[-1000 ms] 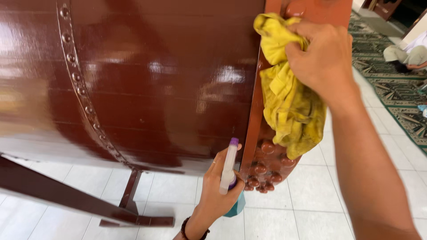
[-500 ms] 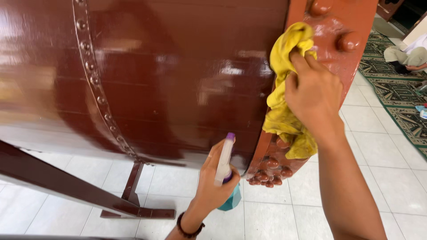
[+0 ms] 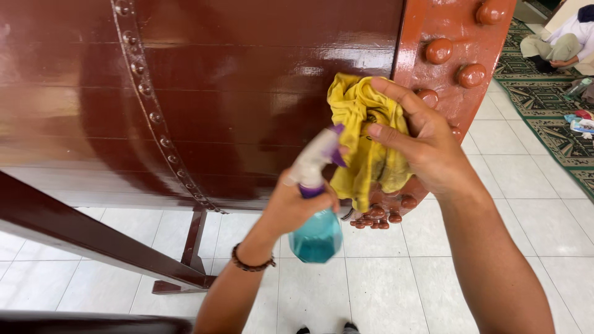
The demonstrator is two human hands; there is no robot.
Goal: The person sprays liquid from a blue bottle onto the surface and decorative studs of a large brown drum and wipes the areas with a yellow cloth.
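My right hand (image 3: 433, 154) reaches up and forward from the lower right, forearm running steeply toward the big dark red-brown drum (image 3: 247, 93), wrist bent slightly so the palm faces it. Its grip is closed on a crumpled yellow cloth (image 3: 362, 142): index and middle fingers lie stretched across the cloth's front, and the thumb side is hidden behind the folds. The cloth is bunched, creased and marked with dark smudges, and it sits against the drum right where the glossy body meets the lighter reddish rim band (image 3: 458, 37) with its rounded knobs; a loose tail hangs down toward the cluster of small knobs at the band's lower tip. My left hand (image 3: 297, 207) comes up from below, a dark beaded bracelet (image 3: 250, 265) on the wrist, forearm nearly upright. Its grip is wrapped around the neck of a spray bottle (image 3: 315, 235), fingers curled below the white and purple nozzle head, which is blurred and points up toward the cloth, just beside it. The bottle's body is clear, holds blue-green liquid, and hangs below my fist over the white tiled floor (image 3: 383, 291). The drum's surface shines with reflections and carries a curved row of studs (image 3: 148, 105) on the left. A dark wooden stand (image 3: 185, 266) holds it from beneath.
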